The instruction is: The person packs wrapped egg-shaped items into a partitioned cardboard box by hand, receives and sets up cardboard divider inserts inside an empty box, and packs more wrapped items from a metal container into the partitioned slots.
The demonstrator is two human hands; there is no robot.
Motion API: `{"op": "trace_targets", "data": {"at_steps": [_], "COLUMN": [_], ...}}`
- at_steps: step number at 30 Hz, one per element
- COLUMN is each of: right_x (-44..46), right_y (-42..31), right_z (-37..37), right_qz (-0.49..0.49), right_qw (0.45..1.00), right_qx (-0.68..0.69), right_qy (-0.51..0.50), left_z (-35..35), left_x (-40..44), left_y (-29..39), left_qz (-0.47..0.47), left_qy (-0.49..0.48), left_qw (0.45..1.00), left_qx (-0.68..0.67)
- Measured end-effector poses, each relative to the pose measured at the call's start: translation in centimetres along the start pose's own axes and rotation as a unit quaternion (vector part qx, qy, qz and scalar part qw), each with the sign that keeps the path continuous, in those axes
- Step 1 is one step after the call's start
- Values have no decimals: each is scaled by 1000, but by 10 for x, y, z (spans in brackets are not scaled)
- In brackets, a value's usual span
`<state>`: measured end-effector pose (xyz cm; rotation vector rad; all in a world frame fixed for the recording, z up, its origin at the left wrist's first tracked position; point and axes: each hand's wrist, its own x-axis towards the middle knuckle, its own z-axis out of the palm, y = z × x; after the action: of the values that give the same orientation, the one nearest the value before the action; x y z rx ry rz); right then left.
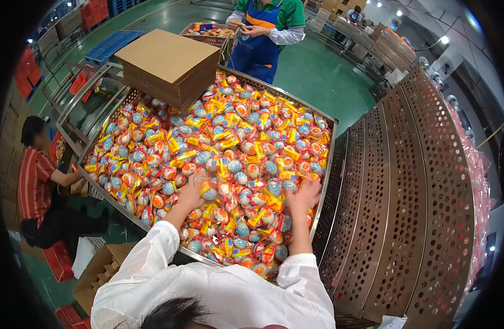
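A wide metal-rimmed bin (335, 127) is heaped with wrapped round candies (230, 142), blue-white and orange-white balls in clear film with yellow and red print. My left hand (193, 191) lies on the heap, slightly blurred, fingers stretched forward among the candies. Near the bin's right edge, my right hand (305, 194) rests on the candies with its fingers apart. Neither hand shows a candy clearly gripped, though some fingertips are partly hidden by blur and wrappers.
A stack of cardboard sheets (170, 60) sits on the bin's far left corner. A perforated metal conveyor (394, 192) rises at right. One co-worker in a blue apron (257, 41) stands beyond the bin; another in a striped shirt (35, 181) sits at left beside an open carton (101, 274).
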<state>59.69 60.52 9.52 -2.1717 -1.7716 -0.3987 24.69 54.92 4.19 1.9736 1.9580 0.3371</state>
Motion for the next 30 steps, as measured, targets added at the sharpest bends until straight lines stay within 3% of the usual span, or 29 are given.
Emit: {"op": "trace_targets", "data": {"at_steps": [1, 3, 5, 7, 11, 13, 15, 17, 19, 21, 24, 30], "right_x": [-1, -33, -61, -86, -109, -113, -109, -104, -98, -89, -81, -69], "right_y": [18, 67, 91, 85, 46, 18, -10, -28, -35, -42, -50, -63], "right_z": [-26, -3, 1, -6, -14, -12, -24, -22, -13, -22, -23, -21], "right_qz": [90, 166, 235, 155, 87, 1, -43, -84, -107, -167, -193, -205], "right_qw": [993, 983, 936, 973, 988, 989, 964, 967, 973, 960, 948, 944], "right_qx": [20, -5, 147, 116, 79, 90, 207, 105, 101, 63, 50, -13], "right_qy": [-72, -73, -217, -122, -104, -121, -161, -217, -175, -216, -246, -259], "left_z": [0, 2, 2, -3, 1, 6, 4, 9, 8, 1, -9, -7], "left_x": [0, 2, 1, 2, -3, -2, -3, -2, -3, -1, -4, -4], "left_y": [1, -1, -1, 4, 1, -3, -2, -6, -6, -3, 4, 2], "left_qz": [-5, -1, 9, -1, 18, 13, 19, 20, 23, 20, -4, 12], "left_qy": [2, 6, 15, 5, 31, 29, 24, 28, 23, 18, -36, -27], "left_qw": [1000, 1000, 1000, 1000, 999, 999, 1000, 999, 999, 1000, 999, 1000], "left_qx": [3, -1, -11, -12, -10, -11, 0, 4, 2, 6, 18, 7]}}
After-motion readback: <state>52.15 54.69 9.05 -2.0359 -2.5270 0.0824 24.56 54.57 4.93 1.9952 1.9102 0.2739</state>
